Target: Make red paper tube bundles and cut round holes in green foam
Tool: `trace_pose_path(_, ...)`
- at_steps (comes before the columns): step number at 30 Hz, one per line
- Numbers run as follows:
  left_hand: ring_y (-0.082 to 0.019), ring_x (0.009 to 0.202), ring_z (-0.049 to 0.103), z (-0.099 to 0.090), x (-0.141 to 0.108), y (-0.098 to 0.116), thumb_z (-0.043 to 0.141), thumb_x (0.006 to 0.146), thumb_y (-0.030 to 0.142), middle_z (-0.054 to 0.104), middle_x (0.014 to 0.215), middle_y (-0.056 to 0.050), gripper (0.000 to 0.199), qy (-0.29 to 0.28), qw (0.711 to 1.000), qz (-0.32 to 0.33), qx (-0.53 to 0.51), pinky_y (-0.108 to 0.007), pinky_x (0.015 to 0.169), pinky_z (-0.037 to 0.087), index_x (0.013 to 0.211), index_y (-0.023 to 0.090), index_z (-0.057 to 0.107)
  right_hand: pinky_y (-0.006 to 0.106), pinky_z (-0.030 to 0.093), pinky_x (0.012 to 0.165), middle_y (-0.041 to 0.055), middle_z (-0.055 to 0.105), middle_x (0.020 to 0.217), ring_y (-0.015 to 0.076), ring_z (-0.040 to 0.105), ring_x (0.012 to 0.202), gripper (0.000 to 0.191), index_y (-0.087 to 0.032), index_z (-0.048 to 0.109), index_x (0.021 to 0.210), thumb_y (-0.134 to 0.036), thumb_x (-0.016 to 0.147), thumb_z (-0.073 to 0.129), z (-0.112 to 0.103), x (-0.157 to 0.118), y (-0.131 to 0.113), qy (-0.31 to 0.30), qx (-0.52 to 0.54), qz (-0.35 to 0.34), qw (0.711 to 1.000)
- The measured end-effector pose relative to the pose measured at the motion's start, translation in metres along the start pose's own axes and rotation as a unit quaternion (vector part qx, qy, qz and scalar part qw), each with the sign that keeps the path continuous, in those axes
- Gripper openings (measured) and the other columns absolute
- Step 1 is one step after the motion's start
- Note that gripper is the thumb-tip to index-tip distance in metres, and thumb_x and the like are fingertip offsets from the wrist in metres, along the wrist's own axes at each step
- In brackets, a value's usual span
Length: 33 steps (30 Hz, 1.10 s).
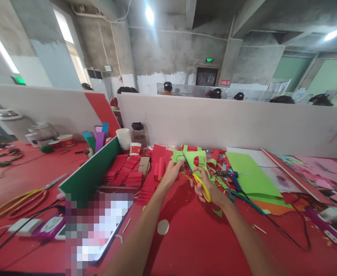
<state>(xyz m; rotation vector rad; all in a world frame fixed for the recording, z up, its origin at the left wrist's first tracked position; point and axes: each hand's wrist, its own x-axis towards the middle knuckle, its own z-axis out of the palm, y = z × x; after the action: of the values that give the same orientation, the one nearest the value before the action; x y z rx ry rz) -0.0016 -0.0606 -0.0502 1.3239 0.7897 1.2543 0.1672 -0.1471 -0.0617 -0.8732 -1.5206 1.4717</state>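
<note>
A sheet of light green paper (198,155) with drawn outlines and a cut-out gap is pinched at its lower left by my left hand (172,170), fingers closed on its edge. My right hand (202,183) is wrapped round the yellow handles of a pair of scissors (197,178). The dark blades point up and left, lying against the paper close to my left fingertips. Green scraps (218,182) lie just right of the scissors. Red paper rolls (161,168) stand beside my left hand on the red table.
Folded red paper strips (125,172) fill the space by a green board (92,168). To the right are a blue glue gun (233,176), green sheets (251,174) and a purple power strip (326,226). A phone (111,222) and larger scissors (27,197) lie left.
</note>
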Motion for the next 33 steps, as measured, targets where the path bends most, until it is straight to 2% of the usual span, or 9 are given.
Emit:
trace_pose_path(3, -0.012, 0.051, 0.053, 0.001, 0.000, 0.000, 0.065, 0.076, 0.049, 0.057, 0.054, 0.001, 0.037, 0.003, 1.000, 0.003, -0.010, -0.024, 0.051, 0.041, 0.061, 0.017, 0.055, 0.015, 0.037, 0.036, -0.0031, 0.052, 0.089, 0.0044, 0.034, 0.047, 0.052, -0.037, 0.034, 0.129, -0.044, 0.085, 0.062, 0.000, 0.000, -0.001, 0.002, 0.002, 0.001, 1.000)
trace_pose_path(8, -0.012, 0.051, 0.053, 0.002, -0.001, 0.000, 0.065, 0.076, 0.049, 0.057, 0.054, 0.000, 0.036, 0.000, 1.000, 0.004, -0.006, -0.024, 0.052, 0.041, 0.062, 0.016, 0.057, 0.016, 0.038, 0.037, -0.0008, 0.054, 0.091, 0.0043, 0.033, 0.047, 0.068, -0.038, 0.028, 0.143, -0.041, 0.085, 0.063, 0.001, 0.000, -0.002, 0.009, -0.001, 0.008, 1.000)
trace_pose_path(12, -0.012, 0.050, 0.052, 0.001, 0.001, -0.001, 0.065, 0.075, 0.048, 0.057, 0.054, 0.000, 0.036, -0.003, 1.000, 0.008, -0.013, -0.024, 0.050, 0.039, 0.062, 0.016, 0.056, 0.015, 0.036, 0.036, -0.0013, 0.055, 0.088, 0.0037, 0.032, 0.045, 0.074, -0.037, 0.024, 0.150, -0.046, 0.086, 0.062, 0.001, -0.001, -0.002, 0.007, -0.025, 0.013, 1.000)
trace_pose_path(16, -0.012, 0.050, 0.054, -0.001, 0.003, -0.003, 0.065, 0.074, 0.048, 0.059, 0.054, -0.001, 0.035, -0.007, 1.000, 0.011, -0.008, -0.024, 0.051, 0.041, 0.061, 0.016, 0.058, 0.016, 0.040, 0.039, 0.0008, 0.058, 0.095, 0.0039, 0.040, 0.047, 0.077, -0.039, 0.018, 0.152, -0.049, 0.089, 0.061, 0.000, -0.001, -0.004, 0.021, -0.059, -0.016, 0.998)
trace_pose_path(20, -0.014, 0.056, 0.059, 0.000, 0.003, -0.003, 0.066, 0.073, 0.046, 0.063, 0.058, -0.003, 0.033, 0.017, 0.999, 0.015, -0.024, -0.024, 0.055, 0.045, 0.062, 0.016, 0.060, 0.018, 0.043, 0.039, 0.0035, 0.061, 0.097, 0.0065, 0.051, 0.049, 0.079, -0.036, 0.019, 0.152, -0.054, 0.088, 0.061, -0.002, -0.002, -0.007, -0.002, -0.078, -0.020, 0.997)
trace_pose_path(23, -0.016, 0.059, 0.062, 0.001, 0.003, -0.003, 0.068, 0.072, 0.046, 0.061, 0.058, -0.001, 0.032, 0.038, 0.998, 0.021, -0.035, -0.024, 0.055, 0.045, 0.062, 0.017, 0.058, 0.020, 0.045, 0.041, 0.0074, 0.063, 0.102, 0.0086, 0.056, 0.052, 0.084, -0.034, 0.013, 0.154, -0.060, 0.088, 0.058, -0.004, -0.005, -0.009, -0.026, -0.071, -0.037, 0.996)
trace_pose_path(27, -0.015, 0.055, 0.060, 0.001, 0.003, -0.002, 0.068, 0.071, 0.049, 0.060, 0.058, -0.001, 0.035, 0.029, 0.999, 0.026, -0.018, -0.025, 0.054, 0.046, 0.062, 0.016, 0.059, 0.021, 0.048, 0.044, 0.0082, 0.062, 0.104, 0.0098, 0.056, 0.055, 0.087, -0.035, 0.008, 0.155, -0.064, 0.088, 0.054, -0.005, -0.009, -0.011, -0.044, -0.061, -0.045, 0.996)
trace_pose_path(30, -0.015, 0.057, 0.060, 0.000, 0.002, -0.002, 0.068, 0.072, 0.050, 0.061, 0.059, -0.002, 0.037, 0.008, 1.000, 0.021, 0.000, -0.026, 0.055, 0.046, 0.062, 0.016, 0.058, 0.023, 0.050, 0.046, 0.0062, 0.061, 0.100, 0.0105, 0.054, 0.058, 0.084, -0.034, 0.011, 0.156, -0.062, 0.089, 0.054, -0.005, -0.010, -0.010, -0.054, -0.042, -0.036, 0.997)
trace_pose_path(33, -0.014, 0.057, 0.058, 0.000, 0.001, -0.002, 0.067, 0.072, 0.049, 0.058, 0.059, 0.000, 0.036, -0.018, 1.000, 0.014, 0.016, -0.025, 0.057, 0.047, 0.060, 0.017, 0.055, 0.026, 0.052, 0.047, 0.0057, 0.060, 0.096, 0.0121, 0.051, 0.058, 0.079, -0.032, 0.020, 0.154, -0.061, 0.089, 0.053, -0.007, -0.008, -0.003, -0.057, -0.019, -0.024, 0.998)
